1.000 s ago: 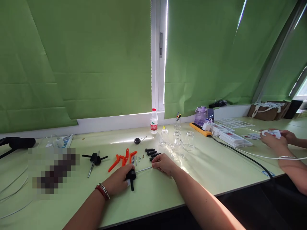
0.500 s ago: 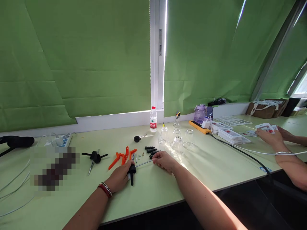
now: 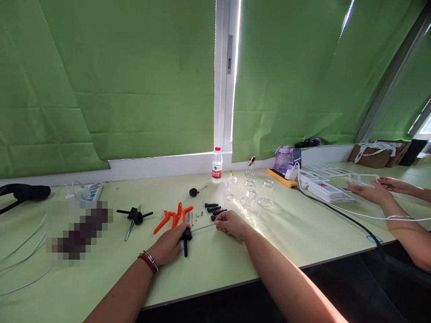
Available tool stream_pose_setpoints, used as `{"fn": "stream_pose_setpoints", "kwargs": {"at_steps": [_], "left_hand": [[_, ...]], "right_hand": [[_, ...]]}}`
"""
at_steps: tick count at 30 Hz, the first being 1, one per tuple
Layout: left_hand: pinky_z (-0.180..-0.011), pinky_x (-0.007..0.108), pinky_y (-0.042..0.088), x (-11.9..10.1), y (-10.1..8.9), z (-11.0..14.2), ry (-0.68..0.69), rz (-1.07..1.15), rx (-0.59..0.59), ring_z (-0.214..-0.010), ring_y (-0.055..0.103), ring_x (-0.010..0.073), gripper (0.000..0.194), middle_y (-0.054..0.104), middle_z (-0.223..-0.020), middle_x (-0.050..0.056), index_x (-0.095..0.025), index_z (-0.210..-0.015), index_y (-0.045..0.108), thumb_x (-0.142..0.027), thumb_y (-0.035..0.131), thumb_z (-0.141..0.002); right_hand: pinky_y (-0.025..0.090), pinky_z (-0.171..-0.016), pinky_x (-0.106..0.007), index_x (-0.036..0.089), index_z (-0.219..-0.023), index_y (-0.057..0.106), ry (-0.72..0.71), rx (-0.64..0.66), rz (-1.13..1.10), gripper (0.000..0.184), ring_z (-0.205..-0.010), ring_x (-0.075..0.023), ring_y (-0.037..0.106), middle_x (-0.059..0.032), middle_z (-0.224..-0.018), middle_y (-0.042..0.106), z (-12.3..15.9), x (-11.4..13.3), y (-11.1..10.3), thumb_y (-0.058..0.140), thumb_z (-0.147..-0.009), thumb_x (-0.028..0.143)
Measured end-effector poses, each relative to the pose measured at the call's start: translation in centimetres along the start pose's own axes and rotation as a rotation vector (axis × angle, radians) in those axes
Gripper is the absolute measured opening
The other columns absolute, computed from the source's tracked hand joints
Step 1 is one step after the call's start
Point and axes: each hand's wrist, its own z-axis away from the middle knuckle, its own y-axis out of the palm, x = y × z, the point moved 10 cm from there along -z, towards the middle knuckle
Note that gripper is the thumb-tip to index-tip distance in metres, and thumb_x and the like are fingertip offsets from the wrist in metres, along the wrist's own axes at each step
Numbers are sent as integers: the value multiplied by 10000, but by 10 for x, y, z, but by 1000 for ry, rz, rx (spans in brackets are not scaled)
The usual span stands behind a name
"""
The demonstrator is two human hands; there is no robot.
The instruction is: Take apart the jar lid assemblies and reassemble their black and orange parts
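My left hand (image 3: 168, 245) is closed around a black part with a straight arm (image 3: 185, 249) pointing toward me. A thin metal rod (image 3: 204, 227) runs from this black part to my right hand (image 3: 231, 225), whose fingers pinch its far end. Just beyond my left hand lie orange plastic pieces (image 3: 175, 217), with small metal hardware (image 3: 197, 216) beside them. Several black ribbed pieces (image 3: 212, 208) sit close to my right fingertips. Left of my left hand rests a similar black part with arms and a metal rod (image 3: 135, 217).
Upturned glasses (image 3: 250, 195) stand behind my right hand, near a water bottle (image 3: 217, 166) and a black bulb-shaped item (image 3: 193, 192). An orange power strip (image 3: 282, 178) and stacked cards (image 3: 325, 192) lie rightward. Another person's hands (image 3: 372, 192) hold a clear case there.
The view has shifted slightly. Both my hands keep their hold on the black part and the rod. At the right, the other person's hands now hold a clear case where cards showed before.
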Motion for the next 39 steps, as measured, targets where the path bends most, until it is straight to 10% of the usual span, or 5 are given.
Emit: {"fn": "stream_pose_setpoints", "kwargs": {"at_steps": [39], "left_hand": [[-701,282,401,1,0,0,11,54,10,-826,536,194,391,598,-937,35,-216,-1131,452,-185,419,-742]], "right_hand": [[363,-603,-251,187,-579,414,-224,62,472,291,-544,-107,413,18,-576,484,9,24,18,465,-861,237]]}}
